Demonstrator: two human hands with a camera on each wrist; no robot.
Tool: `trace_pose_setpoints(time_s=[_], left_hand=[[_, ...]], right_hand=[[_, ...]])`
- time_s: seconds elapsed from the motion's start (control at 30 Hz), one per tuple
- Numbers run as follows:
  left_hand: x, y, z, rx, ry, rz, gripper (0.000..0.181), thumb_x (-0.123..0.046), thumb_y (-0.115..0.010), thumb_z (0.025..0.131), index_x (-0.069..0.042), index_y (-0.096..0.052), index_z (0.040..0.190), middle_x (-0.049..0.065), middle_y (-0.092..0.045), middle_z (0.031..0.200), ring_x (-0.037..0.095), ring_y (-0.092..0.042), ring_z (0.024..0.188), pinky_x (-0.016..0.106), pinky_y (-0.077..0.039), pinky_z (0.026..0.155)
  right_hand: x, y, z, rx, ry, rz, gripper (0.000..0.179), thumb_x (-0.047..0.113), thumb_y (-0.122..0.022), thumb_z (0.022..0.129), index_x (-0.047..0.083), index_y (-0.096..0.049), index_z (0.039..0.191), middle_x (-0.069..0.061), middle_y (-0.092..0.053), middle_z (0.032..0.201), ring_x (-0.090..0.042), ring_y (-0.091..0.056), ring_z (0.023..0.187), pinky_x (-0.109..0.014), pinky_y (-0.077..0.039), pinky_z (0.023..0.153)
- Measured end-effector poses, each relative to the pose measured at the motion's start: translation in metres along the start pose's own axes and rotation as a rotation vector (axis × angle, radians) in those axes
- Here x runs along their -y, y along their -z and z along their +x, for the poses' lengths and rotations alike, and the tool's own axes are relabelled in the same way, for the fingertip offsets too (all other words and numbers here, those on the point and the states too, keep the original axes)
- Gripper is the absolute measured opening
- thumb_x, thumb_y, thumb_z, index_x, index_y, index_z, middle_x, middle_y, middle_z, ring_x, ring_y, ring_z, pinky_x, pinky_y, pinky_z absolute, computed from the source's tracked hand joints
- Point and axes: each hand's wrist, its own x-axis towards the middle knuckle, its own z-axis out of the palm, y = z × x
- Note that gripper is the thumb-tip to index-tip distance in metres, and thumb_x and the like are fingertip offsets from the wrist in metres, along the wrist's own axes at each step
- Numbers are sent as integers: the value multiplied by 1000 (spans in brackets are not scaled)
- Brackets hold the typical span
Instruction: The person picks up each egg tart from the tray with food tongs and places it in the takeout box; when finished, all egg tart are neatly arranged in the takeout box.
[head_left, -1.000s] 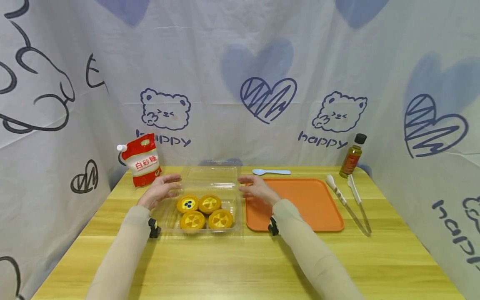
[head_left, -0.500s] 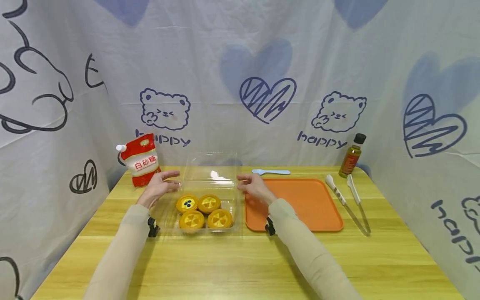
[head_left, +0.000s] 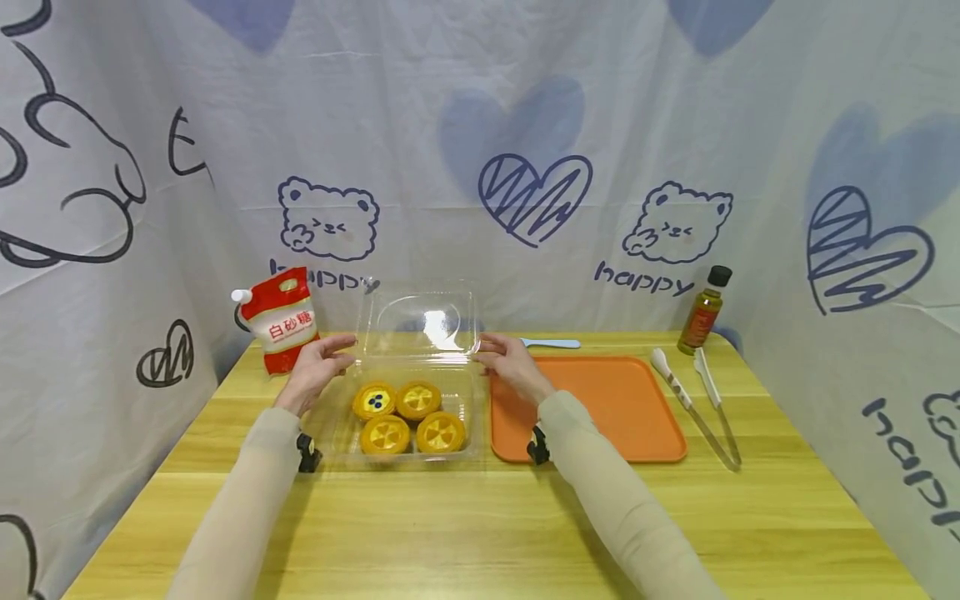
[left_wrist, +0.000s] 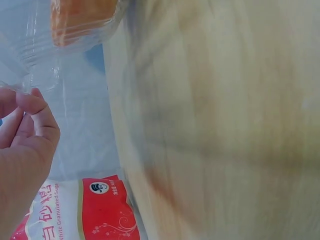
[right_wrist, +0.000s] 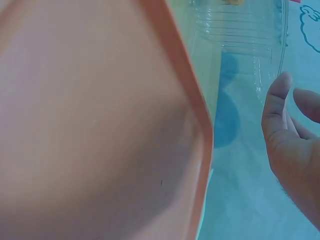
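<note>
A clear plastic clamshell box (head_left: pixel 345 450) stands on the table with its hinged lid (head_left: pixel 405 321) tilted up at the back. Several egg tarts (head_left: pixel 386 435) sit in its base; the rear left tart (head_left: pixel 373 401) bears dark blue dots. My left hand (head_left: pixel 317 368) pinches the lid's left edge near the hinge, and in the left wrist view its fingertips (left_wrist: pixel 31 102) meet the clear plastic. On the opposite side, my right hand (head_left: pixel 513 367) holds the lid's right edge with thumb and fingers, above the orange tray's left rim.
Behind my left hand stands a red and white sugar bag (head_left: pixel 285 321). The orange tray (head_left: pixel 600 408) lies right of the box, with a pale blue spoon (head_left: pixel 551 343) behind it. Tongs (head_left: pixel 705 417) and an oil bottle (head_left: pixel 705 312) are at the right.
The lid has swung up from lying low at the back to a steeper tilt. Both hands have shifted slightly upward with it, and the right hand now covers the spoon's left end.
</note>
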Motion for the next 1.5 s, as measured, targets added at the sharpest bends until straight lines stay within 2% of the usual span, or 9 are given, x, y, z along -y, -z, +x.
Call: trace_pose_setpoints(time_s=[0.27,0.53,0.7,0.8,0.93,1.07,1.33,1.37,1.5], left_hand=[[2,-5,0,7,4,-137,54,-6,-59,96,3,-40,146,24,-43,148,0,-61,92,17,-55,81],[-5,-4,-4,20,40,-269,63,-2,-53,98,-2,-24,154,29,-38,148,5,-66,92,31,-54,96],[-7,-3,-9,32,35,-299,53,-8,-49,102,-2,-30,152,25,-44,137,11,-67,96,35,-53,99],[-6,-1,-11,33,23,-323,49,-20,-45,105,1,-34,147,16,-51,123,13,-69,98,34,-54,97],[-2,1,-11,21,63,-395,50,-32,-43,104,4,-40,139,7,-55,111,13,-70,96,31,-54,96],[-1,2,-12,13,117,-486,44,-32,-45,103,2,-46,131,5,-56,109,13,-70,94,34,-51,99],[-3,0,-17,-2,132,-587,27,-30,-51,101,-6,-63,104,7,-61,102,19,-71,98,37,-46,103],[-4,0,-17,-4,131,-598,24,-29,-52,101,-8,-64,101,7,-61,102,20,-71,99,39,-45,103],[-7,2,-21,-1,143,-645,23,-20,-53,102,0,-63,105,9,-65,99,23,-71,99,39,-46,102]], right_hand=[[-2,2,0,4,-36,14,57,-3,-57,95,-3,-36,148,-27,-50,139,-35,-58,119,-35,-57,91],[-1,2,-1,-16,-39,80,54,-5,-57,94,-1,-41,146,-26,-51,136,-36,-59,119,-40,-53,98],[1,3,-3,-18,-51,105,43,1,-52,99,-1,-45,142,-25,-51,137,-34,-59,121,-43,-50,103],[1,4,-4,-13,-57,111,41,4,-51,100,-2,-46,140,-25,-51,138,-34,-58,122,-44,-49,104],[2,5,-6,-11,-67,111,39,13,-50,103,-2,-47,139,-22,-50,140,-33,-57,123,-44,-48,105],[2,5,-8,-17,-69,106,37,19,-46,105,0,-50,136,-18,-50,141,-33,-57,124,-45,-47,106],[3,4,-10,-46,-71,100,37,25,-46,105,0,-59,129,-11,-66,99,-19,-68,91,-47,-52,99],[4,3,-10,-46,-69,109,38,25,-45,105,-1,-59,129,-10,-66,98,-19,-68,90,-47,-53,98],[6,2,-11,-53,-70,109,40,28,-46,105,-3,-60,127,-11,-67,100,-18,-69,90,-45,-55,94]])
